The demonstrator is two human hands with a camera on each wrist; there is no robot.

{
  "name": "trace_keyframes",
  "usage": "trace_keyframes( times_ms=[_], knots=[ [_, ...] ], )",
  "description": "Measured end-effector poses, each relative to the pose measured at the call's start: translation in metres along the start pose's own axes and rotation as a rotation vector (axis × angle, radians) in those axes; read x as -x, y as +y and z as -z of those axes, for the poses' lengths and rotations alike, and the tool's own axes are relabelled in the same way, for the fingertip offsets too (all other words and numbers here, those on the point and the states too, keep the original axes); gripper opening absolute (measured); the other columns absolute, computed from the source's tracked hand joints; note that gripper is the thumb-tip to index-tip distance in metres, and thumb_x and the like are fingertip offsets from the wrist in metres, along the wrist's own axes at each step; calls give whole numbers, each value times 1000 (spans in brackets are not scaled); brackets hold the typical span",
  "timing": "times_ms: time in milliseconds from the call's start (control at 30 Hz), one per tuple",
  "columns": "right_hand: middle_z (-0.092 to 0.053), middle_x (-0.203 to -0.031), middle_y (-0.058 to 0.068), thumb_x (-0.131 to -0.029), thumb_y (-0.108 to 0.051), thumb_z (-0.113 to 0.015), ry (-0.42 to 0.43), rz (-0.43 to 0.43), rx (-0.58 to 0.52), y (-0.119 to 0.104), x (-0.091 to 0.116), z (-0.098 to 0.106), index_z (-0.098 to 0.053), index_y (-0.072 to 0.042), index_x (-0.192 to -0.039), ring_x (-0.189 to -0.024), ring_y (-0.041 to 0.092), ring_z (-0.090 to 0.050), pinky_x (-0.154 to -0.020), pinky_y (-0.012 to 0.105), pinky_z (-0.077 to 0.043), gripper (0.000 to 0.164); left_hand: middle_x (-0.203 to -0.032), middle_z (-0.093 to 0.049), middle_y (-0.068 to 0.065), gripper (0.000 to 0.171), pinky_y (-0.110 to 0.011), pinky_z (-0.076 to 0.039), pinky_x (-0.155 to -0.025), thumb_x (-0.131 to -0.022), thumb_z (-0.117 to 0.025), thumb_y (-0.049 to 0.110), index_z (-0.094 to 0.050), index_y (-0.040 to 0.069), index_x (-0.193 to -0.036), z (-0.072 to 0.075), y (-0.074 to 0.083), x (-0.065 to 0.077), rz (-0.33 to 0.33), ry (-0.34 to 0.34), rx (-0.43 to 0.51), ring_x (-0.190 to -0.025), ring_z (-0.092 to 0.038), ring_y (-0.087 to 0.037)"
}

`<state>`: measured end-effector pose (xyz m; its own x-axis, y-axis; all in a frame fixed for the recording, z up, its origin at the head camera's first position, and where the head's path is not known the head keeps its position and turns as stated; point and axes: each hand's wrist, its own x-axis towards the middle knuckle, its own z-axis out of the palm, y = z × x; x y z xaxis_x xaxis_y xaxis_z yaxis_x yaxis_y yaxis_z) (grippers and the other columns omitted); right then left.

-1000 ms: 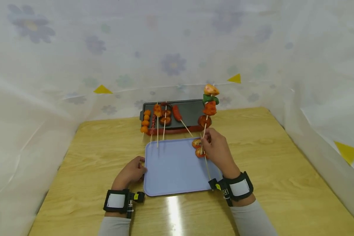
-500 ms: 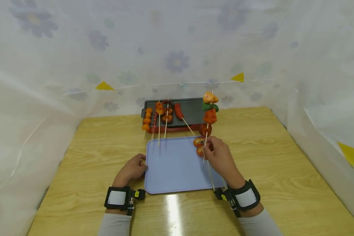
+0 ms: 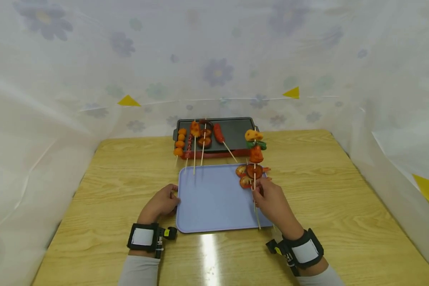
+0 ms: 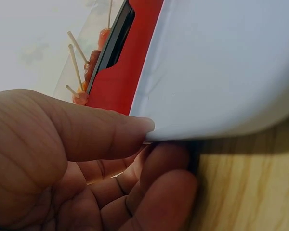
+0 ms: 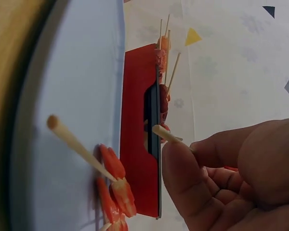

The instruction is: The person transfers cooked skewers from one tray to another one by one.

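My right hand (image 3: 271, 200) pinches the stick of a mixed kebab skewer (image 3: 256, 154) between thumb and fingers. The kebab carries a yellow piece, green pepper, an orange-red chunk and a dark round slice, and it overlaps the tray's far right corner in the head view. Beneath it, shrimp skewers (image 3: 245, 182) lie at the right of the pale blue tray (image 3: 214, 202); their orange shrimp (image 5: 121, 195) show in the right wrist view. My left hand (image 3: 162, 201) grips the tray's left edge, with its thumb (image 4: 130, 132) on top and fingers curled below.
Behind the tray stands a black grill plate (image 3: 234, 129) on a red base (image 5: 137, 144). Several skewers lie across its left and middle, among them orange balls (image 3: 180, 143) and a red sausage (image 3: 218, 133). A flowered sheet (image 3: 218, 73) hangs behind the wooden table (image 3: 128, 171).
My right hand has come nearer with the kebab, lowering it from beside the grill's right end to over the tray's right side. The left hand keeps its grip on the tray.
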<state>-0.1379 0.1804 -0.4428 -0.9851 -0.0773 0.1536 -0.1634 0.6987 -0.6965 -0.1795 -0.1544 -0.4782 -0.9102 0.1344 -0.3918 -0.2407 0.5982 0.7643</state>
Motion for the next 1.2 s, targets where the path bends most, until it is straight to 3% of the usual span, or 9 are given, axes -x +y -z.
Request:
trace_keyframes(
  times_ms=[800, 967, 1200],
  knots=[
    [-59, -75, 2, -94, -4, -59, -203, -144, -14, 7, 12, -19, -60, 0, -94, -58, 11, -59, -50, 28, -50, 4, -86, -55, -12, 42, -31, -47, -58, -95, -57, 5, -46, 0, -135, 1, 0, -1, -8, 2, 10, -69, -57, -22],
    [-57, -71, 1, -92, -3, -61, -235, -134, -22, 6, 12, -23, -60, -2, -91, -56, 12, -57, -49, 28, -48, 2, -86, -55, -11, 42, -30, -46, -57, -95, -56, 5, -46, -1, -136, 1, 1, -1, -11, 2, 16, -68, -57, -21],
    [-51, -63, -2, -90, -1, -63, -252, -85, 22, 6, 11, -27, -58, -8, -84, -50, 11, -50, -45, 27, -39, 11, -86, -55, -11, 43, -30, -47, -58, -95, -57, 5, -45, 0, -137, 0, 2, 0, 3, -2, 21, -69, -57, -21]
  ],
)
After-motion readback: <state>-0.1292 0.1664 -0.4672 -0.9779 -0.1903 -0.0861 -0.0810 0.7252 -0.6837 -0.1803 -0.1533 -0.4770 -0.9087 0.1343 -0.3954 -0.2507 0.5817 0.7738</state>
